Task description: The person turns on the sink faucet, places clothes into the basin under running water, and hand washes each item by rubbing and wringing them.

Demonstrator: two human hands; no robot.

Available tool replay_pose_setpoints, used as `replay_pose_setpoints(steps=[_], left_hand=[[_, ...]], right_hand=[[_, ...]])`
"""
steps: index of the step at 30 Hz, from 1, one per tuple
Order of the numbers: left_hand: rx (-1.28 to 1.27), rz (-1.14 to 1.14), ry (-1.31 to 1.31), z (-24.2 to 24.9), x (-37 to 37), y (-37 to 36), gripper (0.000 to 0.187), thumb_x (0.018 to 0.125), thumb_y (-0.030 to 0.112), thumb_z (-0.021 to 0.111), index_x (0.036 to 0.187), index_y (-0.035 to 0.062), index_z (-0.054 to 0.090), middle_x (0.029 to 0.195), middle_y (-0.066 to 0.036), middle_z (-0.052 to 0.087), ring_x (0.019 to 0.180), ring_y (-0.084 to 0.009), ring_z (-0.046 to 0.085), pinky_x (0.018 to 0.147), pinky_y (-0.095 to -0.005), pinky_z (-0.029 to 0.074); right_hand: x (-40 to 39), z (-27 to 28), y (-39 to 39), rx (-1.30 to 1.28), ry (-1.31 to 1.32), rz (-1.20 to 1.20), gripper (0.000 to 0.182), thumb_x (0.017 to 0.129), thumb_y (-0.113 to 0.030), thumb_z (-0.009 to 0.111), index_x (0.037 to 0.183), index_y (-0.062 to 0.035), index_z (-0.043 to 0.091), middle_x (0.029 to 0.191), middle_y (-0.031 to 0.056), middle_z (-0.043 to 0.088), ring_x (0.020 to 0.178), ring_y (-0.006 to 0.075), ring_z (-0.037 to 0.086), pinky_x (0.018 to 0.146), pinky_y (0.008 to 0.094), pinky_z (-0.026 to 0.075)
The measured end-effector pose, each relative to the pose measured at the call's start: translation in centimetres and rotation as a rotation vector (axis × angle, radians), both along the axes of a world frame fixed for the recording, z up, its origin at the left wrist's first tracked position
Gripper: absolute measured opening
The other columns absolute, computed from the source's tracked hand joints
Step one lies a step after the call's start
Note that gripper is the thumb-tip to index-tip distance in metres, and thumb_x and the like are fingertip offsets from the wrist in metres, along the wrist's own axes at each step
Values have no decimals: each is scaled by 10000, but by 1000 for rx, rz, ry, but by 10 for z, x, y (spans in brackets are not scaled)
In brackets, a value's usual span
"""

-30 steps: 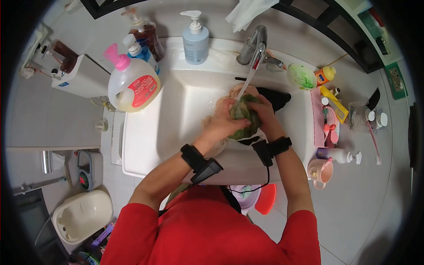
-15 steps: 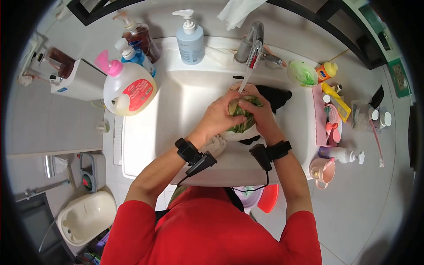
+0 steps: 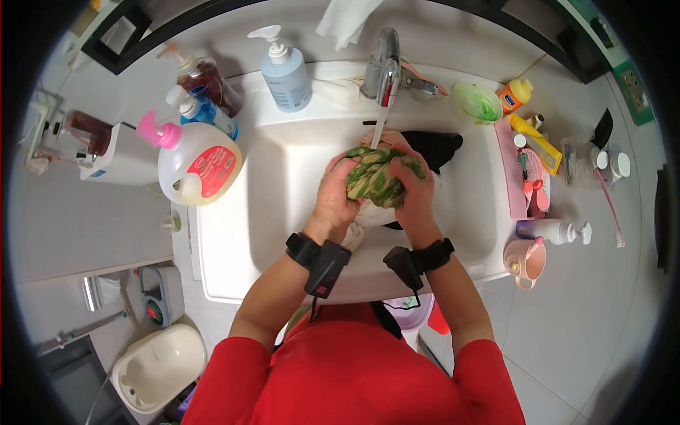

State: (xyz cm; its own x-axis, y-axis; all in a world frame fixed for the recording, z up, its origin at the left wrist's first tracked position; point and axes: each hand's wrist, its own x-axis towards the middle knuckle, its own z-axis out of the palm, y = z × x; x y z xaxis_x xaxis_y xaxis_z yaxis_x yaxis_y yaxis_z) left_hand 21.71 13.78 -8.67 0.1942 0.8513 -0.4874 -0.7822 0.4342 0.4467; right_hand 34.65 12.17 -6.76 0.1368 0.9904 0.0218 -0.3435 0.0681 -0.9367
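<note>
My left hand (image 3: 334,200) and my right hand (image 3: 414,190) squeeze a bunched green patterned cloth (image 3: 374,177) between them over the white sink (image 3: 234,241). Water runs from the chrome tap (image 3: 383,71) onto the top of the cloth. Under the green cloth lie a pale cloth (image 3: 373,213) and a black cloth (image 3: 437,149) in the basin. Both wrists wear black bands with small devices.
A large detergent jug with a pink cap (image 3: 196,162), a blue pump bottle (image 3: 282,70) and a brown bottle (image 3: 199,76) stand at the sink's left and back. Right of the basin are a green bowl (image 3: 475,102), a pink tray (image 3: 525,173), a pink mug (image 3: 525,259).
Both hands pulled slightly toward me and turned the green cloth, so more of it shows between them. The camera view shifted a little.
</note>
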Motion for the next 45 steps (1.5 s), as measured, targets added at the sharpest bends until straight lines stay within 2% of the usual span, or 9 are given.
replay_pose_setpoints(steps=[2, 11, 15, 18, 27, 32, 38, 40, 45], left_hand=[[65, 65, 111, 17, 8, -4, 183, 798, 95, 536, 973, 44, 554, 893, -97, 604, 787, -212, 596, 707, -312, 507], [753, -22, 985, 43, 4, -20, 201, 670, -77, 578, 857, -2, 569, 993, -114, 581, 882, -217, 576, 779, -286, 461], [1219, -81, 1077, 59, -2, -20, 226, 579, -69, 629, 778, 35, 599, 1053, -142, 570, 962, -302, 559, 836, -355, 456], [1532, -200, 1070, 71, -5, -20, 232, 551, -43, 654, 758, 41, 592, 1073, -135, 562, 1011, -338, 527, 858, -419, 446], [1988, -483, 969, 59, -3, -34, 140, 588, 63, 636, 700, 69, 553, 993, -82, 556, 1012, -320, 507, 887, -482, 402], [2087, -696, 974, 33, -4, -24, 122, 573, 61, 631, 668, 90, 561, 957, -64, 562, 1013, -271, 510, 907, -437, 402], [1747, -600, 1436, 47, -10, -8, 361, 663, 170, 673, 1000, 106, 562, 1170, -97, 472, 1113, -329, 462, 952, -459, 375], [711, -167, 947, 29, -8, -11, 579, 754, 339, 655, 1226, 101, 417, 1264, -116, 400, 1156, -345, 427, 927, -514, 385], [-53, -483, 104, 5, -20, 20, 623, 849, 548, 459, 1239, 65, 406, 1210, -128, 469, 1078, -321, 492, 870, -465, 446]], right_hand=[[1, -7, 3, -202, 545, 46, 257, 833, -106, 577, 1075, -30, 532, 957, 39, 586, 876, 147, 578, 798, 265, 468], [2, -17, -2, -359, 871, 219, 258, 936, -266, 421, 1055, -58, 516, 972, 43, 594, 894, 161, 585, 808, 293, 471], [11, 0, -13, -45, 164, 253, 281, 942, -305, 401, 1028, -67, 523, 956, 36, 585, 880, 155, 576, 803, 287, 465], [18, 11, -7, -391, 886, 505, 248, 936, -290, 419, 1002, -74, 523, 920, 17, 569, 841, 128, 558, 767, 262, 457], [32, 24, -2, -633, 215, 658, 167, 826, -233, 580, 796, -71, 561, 751, -1, 553, 651, 81, 506, 566, 240, 420], [25, 2, 9, -324, -522, 635, 90, 759, -99, 568, 708, -26, 580, 747, 6, 539, 640, 61, 481, 540, 207, 386], [25, -15, 48, 80, -399, 77, 140, 782, -114, 599, 742, 15, 563, 814, 10, 570, 715, 80, 509, 651, 222, 421], [20, -14, 46, 34, -392, -5, 157, 744, -135, 631, 735, 6, 562, 781, 39, 571, 702, 127, 529, 643, 248, 429], [8, -12, 46, 524, -815, -151, 174, 683, -109, 683, 754, -12, 557, 772, 86, 564, 729, 222, 555, 667, 320, 453]])
